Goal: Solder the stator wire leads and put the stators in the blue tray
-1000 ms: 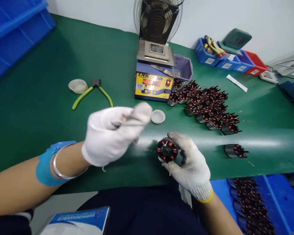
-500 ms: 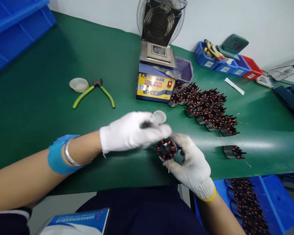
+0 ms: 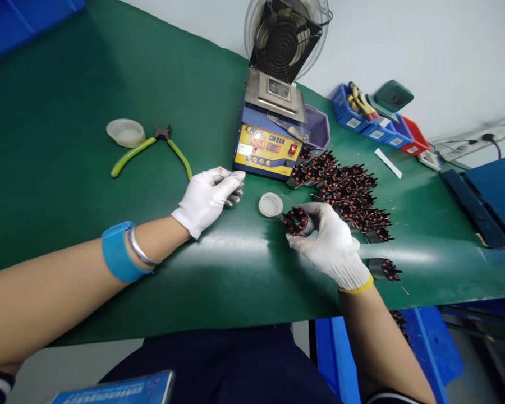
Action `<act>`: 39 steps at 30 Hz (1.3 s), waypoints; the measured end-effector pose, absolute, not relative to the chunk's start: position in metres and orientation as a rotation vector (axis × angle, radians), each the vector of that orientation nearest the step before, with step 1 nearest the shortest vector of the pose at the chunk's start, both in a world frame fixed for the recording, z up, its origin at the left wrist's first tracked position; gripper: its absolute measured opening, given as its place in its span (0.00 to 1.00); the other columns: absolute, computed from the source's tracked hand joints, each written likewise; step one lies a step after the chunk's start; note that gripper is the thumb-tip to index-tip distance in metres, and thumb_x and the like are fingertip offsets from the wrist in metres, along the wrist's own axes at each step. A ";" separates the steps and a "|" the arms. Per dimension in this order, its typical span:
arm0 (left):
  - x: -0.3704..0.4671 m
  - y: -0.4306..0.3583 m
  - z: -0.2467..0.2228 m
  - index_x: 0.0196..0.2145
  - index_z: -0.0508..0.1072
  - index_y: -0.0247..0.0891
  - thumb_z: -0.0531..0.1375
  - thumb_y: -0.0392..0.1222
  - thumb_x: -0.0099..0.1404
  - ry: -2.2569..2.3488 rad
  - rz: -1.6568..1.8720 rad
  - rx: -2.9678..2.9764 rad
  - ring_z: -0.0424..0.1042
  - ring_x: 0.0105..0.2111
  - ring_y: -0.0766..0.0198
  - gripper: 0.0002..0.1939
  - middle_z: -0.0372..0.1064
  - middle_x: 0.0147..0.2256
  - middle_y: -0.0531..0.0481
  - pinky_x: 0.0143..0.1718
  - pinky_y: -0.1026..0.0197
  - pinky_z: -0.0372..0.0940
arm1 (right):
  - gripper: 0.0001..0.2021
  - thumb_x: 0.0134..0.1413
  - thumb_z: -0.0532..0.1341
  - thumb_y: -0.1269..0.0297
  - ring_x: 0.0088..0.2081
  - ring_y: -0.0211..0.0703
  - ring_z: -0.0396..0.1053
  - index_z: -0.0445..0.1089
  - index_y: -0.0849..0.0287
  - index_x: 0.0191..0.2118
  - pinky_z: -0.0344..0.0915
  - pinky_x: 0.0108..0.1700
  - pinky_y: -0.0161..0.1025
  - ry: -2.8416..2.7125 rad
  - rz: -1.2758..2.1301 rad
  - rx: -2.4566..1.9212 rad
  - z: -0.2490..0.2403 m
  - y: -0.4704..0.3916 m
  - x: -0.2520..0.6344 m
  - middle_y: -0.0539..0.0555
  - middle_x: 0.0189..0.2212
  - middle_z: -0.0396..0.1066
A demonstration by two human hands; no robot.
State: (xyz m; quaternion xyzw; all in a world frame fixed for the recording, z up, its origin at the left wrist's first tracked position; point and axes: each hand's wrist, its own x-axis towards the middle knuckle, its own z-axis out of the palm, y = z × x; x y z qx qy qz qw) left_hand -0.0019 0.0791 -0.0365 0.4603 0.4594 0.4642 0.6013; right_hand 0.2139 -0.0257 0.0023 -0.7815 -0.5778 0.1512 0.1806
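Note:
My right hand (image 3: 330,238), in a white glove with a yellow cuff, grips a copper-wound stator (image 3: 297,221) by its side, its open ring facing up and left. My left hand (image 3: 210,196), also gloved, is apart from it, in front of the yellow-faced solder pot (image 3: 267,150). Its thumb and fingers are pressed together; what they hold, if anything, is too small to make out. A small white dish (image 3: 271,205) lies between the hands. Several stators (image 3: 349,193) stand grouped beyond my right hand, and a single stator (image 3: 384,270) lies to its right.
Green-handled cutters (image 3: 163,133) and a round lid (image 3: 126,133) lie at the left. A fan (image 3: 281,45) stands behind the pot, beside a purple bin (image 3: 318,128). Blue bins (image 3: 347,106) and a red bin (image 3: 416,134) line the wall. A blue crate (image 3: 435,348) is below the right edge.
My left hand has moved up and left, away from the stator. My right hand has lifted the stator slightly toward the small dish. The whole view has shifted a little.

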 end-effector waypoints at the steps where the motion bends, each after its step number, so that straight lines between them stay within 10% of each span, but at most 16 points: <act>1: -0.002 0.079 -0.038 0.26 0.71 0.35 0.65 0.43 0.60 1.054 1.066 1.060 0.71 0.21 0.68 0.11 0.71 0.23 0.52 0.24 0.65 0.66 | 0.29 0.38 0.69 0.59 0.43 0.55 0.78 0.72 0.56 0.52 0.75 0.47 0.52 -1.642 0.410 -2.252 0.004 -0.019 0.215 0.57 0.42 0.78; 16: -0.001 0.085 -0.049 0.26 0.71 0.36 0.65 0.48 0.63 0.919 0.980 1.208 0.72 0.26 0.65 0.14 0.71 0.25 0.51 0.31 0.60 0.66 | 0.32 0.40 0.71 0.52 0.44 0.53 0.77 0.75 0.57 0.54 0.74 0.47 0.49 -1.675 0.861 -2.206 0.016 0.021 0.229 0.56 0.45 0.79; 27: -0.004 0.085 -0.052 0.33 0.74 0.37 0.67 0.52 0.61 0.913 0.993 1.283 0.72 0.28 0.64 0.15 0.74 0.31 0.50 0.32 0.60 0.67 | 0.29 0.53 0.64 0.64 0.48 0.60 0.70 0.68 0.55 0.63 0.71 0.44 0.52 -2.334 -0.498 -1.993 -0.001 0.014 0.219 0.65 0.53 0.70; 39: 0.000 0.085 -0.048 0.44 0.75 0.35 0.69 0.51 0.57 0.935 0.970 1.149 0.72 0.27 0.66 0.21 0.75 0.35 0.49 0.33 0.59 0.69 | 0.29 0.55 0.63 0.62 0.54 0.70 0.66 0.67 0.58 0.63 0.66 0.53 0.64 -2.212 -0.552 -1.918 0.046 0.052 0.224 0.68 0.57 0.67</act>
